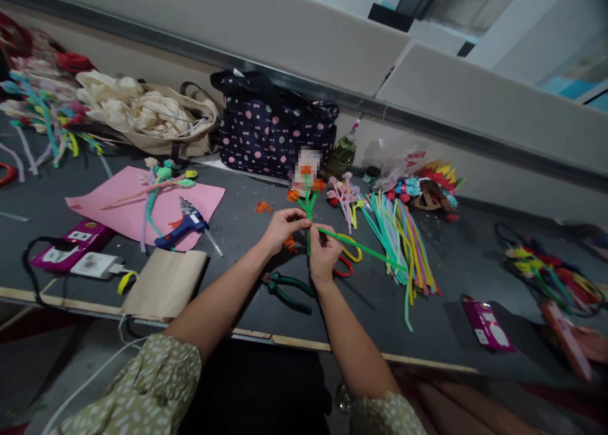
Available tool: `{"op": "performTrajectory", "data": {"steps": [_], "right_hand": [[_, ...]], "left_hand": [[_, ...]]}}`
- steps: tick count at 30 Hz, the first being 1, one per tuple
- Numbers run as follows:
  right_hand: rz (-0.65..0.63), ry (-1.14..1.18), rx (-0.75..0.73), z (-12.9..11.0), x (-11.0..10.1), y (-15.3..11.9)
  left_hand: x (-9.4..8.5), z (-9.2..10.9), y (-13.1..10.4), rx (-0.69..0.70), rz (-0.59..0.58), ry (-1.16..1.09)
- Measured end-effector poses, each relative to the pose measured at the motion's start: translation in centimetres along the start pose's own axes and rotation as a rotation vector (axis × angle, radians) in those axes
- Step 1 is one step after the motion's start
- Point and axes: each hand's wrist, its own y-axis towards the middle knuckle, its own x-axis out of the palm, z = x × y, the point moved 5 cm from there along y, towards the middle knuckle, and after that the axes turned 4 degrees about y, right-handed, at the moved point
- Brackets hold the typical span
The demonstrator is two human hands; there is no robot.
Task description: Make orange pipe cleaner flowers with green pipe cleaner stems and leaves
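Left hand [285, 229]: pinching stems [311, 202] below orange flowers [293, 195]. Right hand [324, 251]: pinching strip [375, 254], also below them. Bunch stems tightly; draw strip taut.

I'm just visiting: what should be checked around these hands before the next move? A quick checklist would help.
1. Left hand gripping the fuzzy green stems with orange blooms: ok.
2. Right hand pinching the long, fuzzy green strip: ok.
3. Dark-green-handled metal pliers lying on the dark grey table, out of both hands: ok.
4. Loose orange scraps cleared away: not ok, some lie near the hands.
5. Blades of the scissors with red-and-yellow handles closed: cannot tell, hidden.
6. Blue glue gun switched off: cannot tell.
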Motion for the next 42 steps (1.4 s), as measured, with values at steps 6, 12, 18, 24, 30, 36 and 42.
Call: {"op": "performTrajectory", "data": {"steps": [6, 12, 18, 24, 30, 36, 42], "right_hand": [[-0.023, 0.033, 0.080, 0.2, 0.2, -0.1], [-0.035, 0.227, 0.268, 1.8, 0.5, 0.0], [-0.021, 0.373, 0.371, 2.6, 1.0, -0.1], [-0.035, 0.482, 0.503, 1.9, 1.5, -0.2], [-0.021, 0.516, 0.486, 2.0, 1.5, 0.0], [0.030, 0.423, 0.367, 2.0, 0.9, 0.3], [0.016, 0.059, 0.087, 0.6, -0.1, 0.5]], "left_hand": [[-0.3, 0.4, 0.0, 0.045, 0.031, 0.024], [-0.4, 0.3, 0.0, 0.057, 0.003, 0.044], [-0.3, 0.4, -0.1, 0.014, -0.044, 0.021], [0.0, 0.2, -0.3, -0.002, -0.107, -0.005], [0.0, 0.5, -0.1, 0.014, -0.061, 0.004], [0.2, 0.7, -0.1, 0.023, -0.089, 0.022], [0.0, 1.0, -0.2, 0.092, 0.002, 0.132]]}}
